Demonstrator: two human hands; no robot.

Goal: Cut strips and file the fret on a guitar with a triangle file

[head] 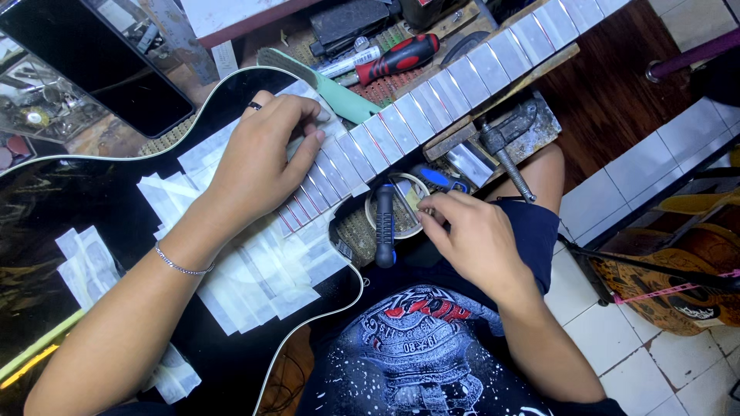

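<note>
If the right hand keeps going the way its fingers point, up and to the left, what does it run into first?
Probably the roll of tape that the right hand already reaches at its rim, with the blue-handled tool lying across it just beyond. Depth is hard to judge here.

Narrow gap between taped guitar neck [432, 100] and tape roll [397, 208], hemmed by clamp [505, 142], possibly screwdriver [384, 227].

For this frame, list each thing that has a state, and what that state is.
Left hand: flat on the taped fretboard, holding nothing.
Right hand: fingertips pinched by the tape roll; what they hold is too small to tell.
Black guitar: lying flat, body patched with masking tape.
Fretboard: taped between the frets.
Tape roll: lying flat, a dark-handled tool across it.
Red-handled screwdriver: lying unused on the bench.
</note>
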